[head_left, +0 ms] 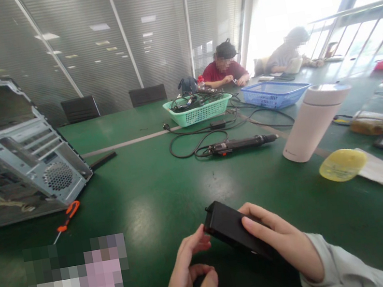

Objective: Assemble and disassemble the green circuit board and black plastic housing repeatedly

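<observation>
A black rectangular box (227, 228) hovers just above the green table (156, 193) at the bottom centre. My right hand (284, 240) is wrapped over its near end, fingers closed round it. My left hand (188, 281) is beside the box's left end, one fingertip touching it, the other fingers curled with thumb and finger meeting; nothing shows inside them.
An open grey computer case (12, 149) lies at the left, an orange-handled screwdriver (66, 219) before it. Ahead lie a black electric screwdriver (239, 144) with cables, a green basket (198, 109), a blue basket (273, 94), a white tumbler (311, 126) and a yellow disc (342, 165). Two people sit at the far end.
</observation>
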The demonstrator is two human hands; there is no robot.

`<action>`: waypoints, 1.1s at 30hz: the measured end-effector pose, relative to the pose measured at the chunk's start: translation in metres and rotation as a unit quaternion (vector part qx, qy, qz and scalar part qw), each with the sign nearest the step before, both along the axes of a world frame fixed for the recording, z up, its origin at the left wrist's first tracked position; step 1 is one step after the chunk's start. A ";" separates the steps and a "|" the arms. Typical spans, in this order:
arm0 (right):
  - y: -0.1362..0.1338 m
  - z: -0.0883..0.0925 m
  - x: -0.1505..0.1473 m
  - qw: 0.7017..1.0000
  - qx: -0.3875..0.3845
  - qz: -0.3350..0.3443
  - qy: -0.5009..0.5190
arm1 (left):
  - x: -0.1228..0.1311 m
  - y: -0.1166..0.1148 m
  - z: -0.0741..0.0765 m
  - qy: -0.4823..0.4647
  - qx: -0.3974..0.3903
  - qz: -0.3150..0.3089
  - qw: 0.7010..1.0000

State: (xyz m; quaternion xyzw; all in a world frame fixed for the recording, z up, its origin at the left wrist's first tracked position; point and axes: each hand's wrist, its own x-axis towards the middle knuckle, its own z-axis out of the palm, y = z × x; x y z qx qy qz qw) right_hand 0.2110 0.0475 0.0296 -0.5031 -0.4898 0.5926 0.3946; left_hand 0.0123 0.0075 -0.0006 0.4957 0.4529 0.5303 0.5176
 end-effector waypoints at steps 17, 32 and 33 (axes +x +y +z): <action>0.001 -0.001 -0.003 0.924 -0.289 0.130 0.215 | -0.002 -0.001 0.000 -0.017 0.029 -0.056 0.998; -0.004 0.008 0.012 0.872 0.412 0.060 -0.257 | 0.001 0.000 -0.002 0.052 0.048 0.059 0.996; -0.004 0.009 0.012 0.843 0.453 0.068 -0.281 | 0.000 0.001 -0.001 0.073 0.062 0.050 0.994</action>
